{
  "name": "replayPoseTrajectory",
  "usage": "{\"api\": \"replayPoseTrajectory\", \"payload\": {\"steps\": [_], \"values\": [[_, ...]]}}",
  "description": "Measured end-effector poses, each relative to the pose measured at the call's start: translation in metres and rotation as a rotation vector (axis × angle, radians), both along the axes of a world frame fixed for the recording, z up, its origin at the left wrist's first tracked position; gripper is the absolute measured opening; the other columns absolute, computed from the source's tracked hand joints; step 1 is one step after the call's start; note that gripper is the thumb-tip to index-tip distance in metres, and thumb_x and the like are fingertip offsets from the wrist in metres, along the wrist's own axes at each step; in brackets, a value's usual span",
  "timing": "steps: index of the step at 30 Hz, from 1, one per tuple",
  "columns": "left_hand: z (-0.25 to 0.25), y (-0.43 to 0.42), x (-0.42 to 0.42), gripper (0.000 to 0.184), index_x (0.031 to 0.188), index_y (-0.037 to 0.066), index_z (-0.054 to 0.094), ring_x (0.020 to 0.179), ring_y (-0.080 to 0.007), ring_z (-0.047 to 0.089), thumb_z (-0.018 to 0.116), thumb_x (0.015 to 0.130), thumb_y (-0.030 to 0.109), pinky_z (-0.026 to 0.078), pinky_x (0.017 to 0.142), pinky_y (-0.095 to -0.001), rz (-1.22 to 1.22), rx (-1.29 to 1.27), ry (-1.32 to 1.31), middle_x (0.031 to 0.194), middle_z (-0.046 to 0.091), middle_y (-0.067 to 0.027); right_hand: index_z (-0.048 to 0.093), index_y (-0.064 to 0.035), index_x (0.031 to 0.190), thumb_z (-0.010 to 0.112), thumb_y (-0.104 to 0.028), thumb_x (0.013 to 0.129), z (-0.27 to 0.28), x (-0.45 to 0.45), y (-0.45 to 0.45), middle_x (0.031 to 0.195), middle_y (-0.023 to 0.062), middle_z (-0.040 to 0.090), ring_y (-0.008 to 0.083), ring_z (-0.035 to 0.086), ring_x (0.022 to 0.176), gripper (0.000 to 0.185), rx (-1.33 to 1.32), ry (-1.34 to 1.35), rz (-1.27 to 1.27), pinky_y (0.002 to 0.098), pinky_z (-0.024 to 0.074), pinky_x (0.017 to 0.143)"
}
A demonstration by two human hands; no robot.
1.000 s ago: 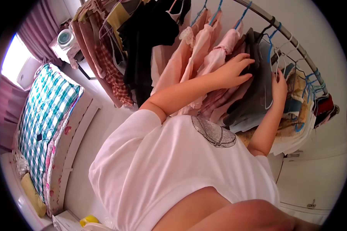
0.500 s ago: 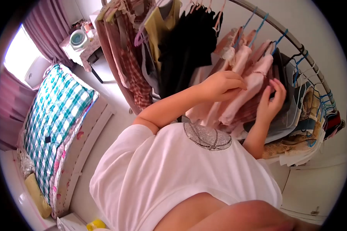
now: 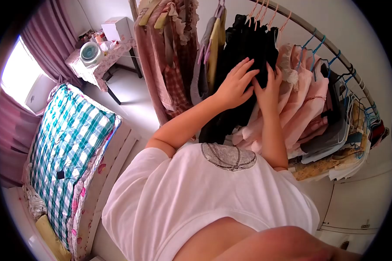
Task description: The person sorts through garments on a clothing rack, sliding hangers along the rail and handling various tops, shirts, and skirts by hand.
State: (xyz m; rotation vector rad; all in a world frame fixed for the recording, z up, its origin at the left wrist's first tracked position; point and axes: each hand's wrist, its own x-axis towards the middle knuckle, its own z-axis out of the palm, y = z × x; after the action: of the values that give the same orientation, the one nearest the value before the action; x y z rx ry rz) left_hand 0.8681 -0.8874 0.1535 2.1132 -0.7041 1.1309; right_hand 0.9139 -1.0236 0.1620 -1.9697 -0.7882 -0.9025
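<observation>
As left hand [image 3: 236, 88] and right hand [image 3: 270, 89] shift from pink garments [image 3: 307, 93] to black garments [image 3: 244, 50], I register black cloth as new contact. Left fingers spread; right fingers parted, any pinch I cannot tell. Black garments hang from curved rail [image 3: 303, 22], beside pink garments. Dark folds merge; hands mask cloth behind; upper frame edge crops rail.

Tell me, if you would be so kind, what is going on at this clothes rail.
A person in a white T-shirt has the left hand and right hand at the black garments, fingers open. These garments hang on the curved rail, beside the pink ones. Neither hand is carrying anything away from the rail.
</observation>
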Motion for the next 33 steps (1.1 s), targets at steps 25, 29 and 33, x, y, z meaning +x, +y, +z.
{"api": "replayPoseTrajectory", "payload": {"steps": [25, 29, 33], "values": [[0.004, -0.023, 0.05, 0.05, 0.115, -0.002, 0.049, 0.108, -0.0404, 0.049, 0.067, 0.074, 0.02, 0.043, 0.086, -0.0389, -0.082, -0.226, 0.307, 0.124, 0.042, -0.0304, 0.06, 0.0027, 0.086, 0.061, -0.033, 0.08, 0.037, 0.054, -0.019, 0.084, 0.0153, 0.061, 0.0266, 0.058, 0.075, 0.037, 0.033, 0.354, -0.015, 0.0356, 0.0439, 0.068], [0.009, -0.03, 0.04, 0.053, 0.112, 0.0, 0.051, 0.108, -0.0407, 0.046, 0.067, 0.077, 0.037, 0.04, 0.09, -0.0398, 0.113, -0.126, 0.302, 0.121, 0.042, -0.0285, 0.06, 0.0003, 0.081, 0.063, -0.026, 0.08, 0.041, 0.048, -0.037, 0.063, 0.0109, 0.057, 0.0188, 0.054, 0.056, 0.027, 0.099, 0.28, -0.055, 0.0304, 0.0407, 0.055], [0.008, -0.027, 0.023, 0.043, 0.116, 0.005, 0.051, 0.111, -0.039, 0.046, 0.062, 0.081, 0.027, 0.04, 0.09, -0.0425, 0.25, -0.158, 0.169, 0.128, 0.039, -0.0251, 0.06, -0.0012, 0.084, 0.064, -0.022, 0.079, 0.046, 0.04, -0.048, 0.083, 0.0122, 0.058, 0.0217, 0.056, 0.074, 0.022, -0.019, 0.216, -0.143, 0.0314, 0.0434, 0.065]]}}
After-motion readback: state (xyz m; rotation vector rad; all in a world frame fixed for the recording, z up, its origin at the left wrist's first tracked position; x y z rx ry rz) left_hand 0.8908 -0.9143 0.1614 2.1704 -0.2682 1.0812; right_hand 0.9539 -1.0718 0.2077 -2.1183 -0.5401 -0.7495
